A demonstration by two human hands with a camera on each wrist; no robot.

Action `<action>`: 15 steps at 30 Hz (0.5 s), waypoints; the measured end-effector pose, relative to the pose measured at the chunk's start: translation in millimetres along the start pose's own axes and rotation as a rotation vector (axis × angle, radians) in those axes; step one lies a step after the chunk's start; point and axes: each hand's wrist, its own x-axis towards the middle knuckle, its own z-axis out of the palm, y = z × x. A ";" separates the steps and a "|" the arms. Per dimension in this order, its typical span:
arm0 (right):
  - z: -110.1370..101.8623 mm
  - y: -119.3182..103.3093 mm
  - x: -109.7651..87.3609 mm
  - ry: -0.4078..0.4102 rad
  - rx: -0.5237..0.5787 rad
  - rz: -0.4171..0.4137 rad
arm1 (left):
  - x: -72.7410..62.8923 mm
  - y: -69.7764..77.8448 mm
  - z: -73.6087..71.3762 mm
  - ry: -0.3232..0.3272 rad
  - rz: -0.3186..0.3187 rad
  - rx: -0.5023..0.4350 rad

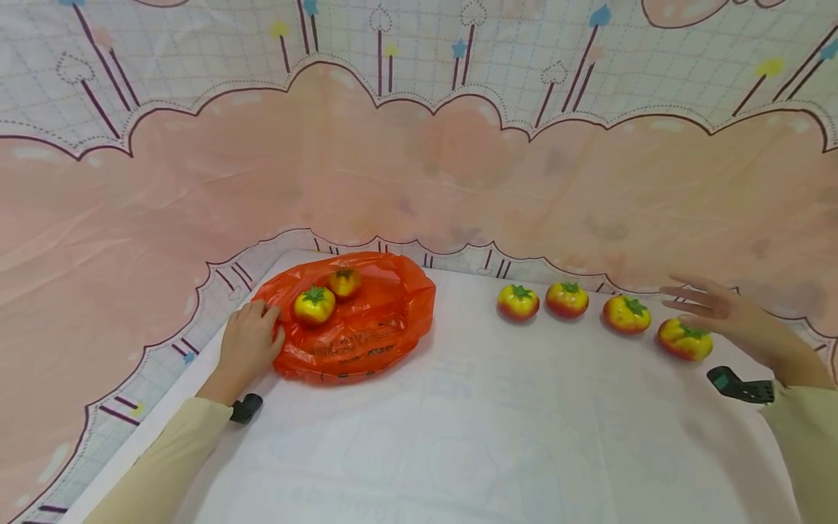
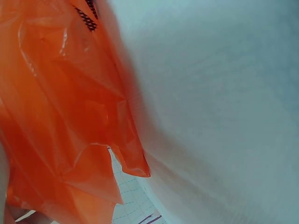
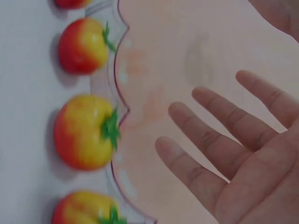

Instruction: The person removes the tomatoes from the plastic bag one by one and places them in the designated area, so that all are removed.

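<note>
An orange-red plastic bag [image 1: 393,342] lies spread on the white tabletop, and my left hand [image 1: 245,342] grips its left edge with curled fingers. In the left wrist view the crinkled bag [image 2: 60,102] fills the left side, with part of the hand hidden by it. Two yellow-and-red tomatoes sit at the bag, a nearer one [image 1: 314,306] and a farther one [image 1: 345,282]. My right hand [image 1: 727,309] is raised over the rightmost tomato [image 1: 684,340] of a row, its fingers spread and holding nothing. Its straight fingers also show in the right wrist view beside the tomatoes [image 3: 84,133].
The row holds several tomatoes, among them a left one [image 1: 518,303], one beside it [image 1: 567,300] and another [image 1: 626,314], near the table's back edge. A patterned pink-and-white cloth [image 1: 458,175] hangs behind the white tabletop [image 1: 458,437].
</note>
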 end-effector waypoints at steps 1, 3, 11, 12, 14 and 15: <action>1.5 -5.1 3.1 0.005 -0.005 -0.013 | 0.1 0.1 -0.1 -0.001 -0.001 -0.001; 4.9 -15.2 8.9 0.010 -0.003 -0.036 | 0.1 0.3 -0.1 -0.003 -0.002 -0.003; 20.8 -52.0 31.8 -0.036 0.045 -0.098 | 0.6 0.2 0.1 -0.005 -0.003 -0.008; 23.1 -56.1 35.4 -0.046 0.044 -0.094 | 0.7 0.1 0.2 -0.005 -0.003 -0.007; 27.9 -63.3 42.8 -0.057 0.049 -0.073 | 0.8 0.4 0.0 -0.003 -0.003 -0.004; 30.2 -66.0 46.7 -0.062 0.052 -0.066 | 0.8 0.3 0.3 -0.001 -0.002 -0.003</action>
